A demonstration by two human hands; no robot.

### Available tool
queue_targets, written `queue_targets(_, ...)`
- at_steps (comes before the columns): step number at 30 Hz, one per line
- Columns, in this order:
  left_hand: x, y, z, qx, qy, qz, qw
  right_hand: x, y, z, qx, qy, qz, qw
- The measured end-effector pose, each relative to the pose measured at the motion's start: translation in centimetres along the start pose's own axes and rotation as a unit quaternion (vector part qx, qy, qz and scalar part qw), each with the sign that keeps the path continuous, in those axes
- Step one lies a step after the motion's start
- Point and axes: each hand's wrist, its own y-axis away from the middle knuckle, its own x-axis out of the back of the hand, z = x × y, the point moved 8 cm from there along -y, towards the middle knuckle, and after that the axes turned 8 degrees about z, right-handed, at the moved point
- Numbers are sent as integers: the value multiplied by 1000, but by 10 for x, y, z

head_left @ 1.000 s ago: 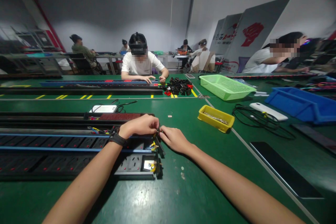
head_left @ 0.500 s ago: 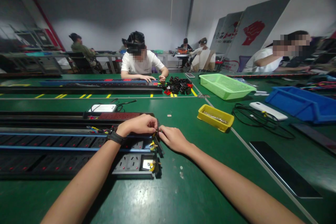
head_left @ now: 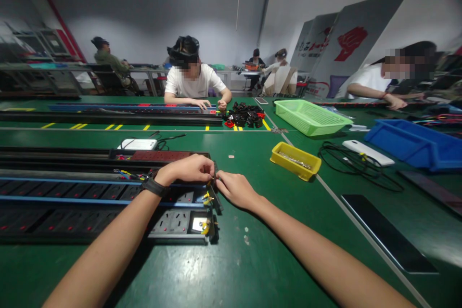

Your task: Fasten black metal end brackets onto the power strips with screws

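My left hand (head_left: 189, 169), with a black watch on the wrist, is closed in a pinch at the right end of a long black power strip (head_left: 90, 191) with blue edging. My right hand (head_left: 236, 188) meets it there, fingers pinched on the same end, where a small black end piece and yellow wire terminals (head_left: 206, 197) show. What the fingertips grip is too small to name. A second strip (head_left: 173, 224) with an open end lies nearer to me.
A yellow tray (head_left: 295, 160) holding small metal parts sits to the right, with a green basket (head_left: 310, 118), a blue bin (head_left: 411, 144), black cable (head_left: 355, 166) and a white device (head_left: 368, 152) beyond. Across the table a person works beside a heap of black parts (head_left: 245, 116).
Both hands stay pinched at the strip's end. The view has tipped slightly, so everything sits a little lower and left in the picture.
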Motion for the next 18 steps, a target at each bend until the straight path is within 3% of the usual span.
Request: queue_targets(18,0,0,-2,-33,10,-6,999,0,0,-2,5,4,-5,1000)
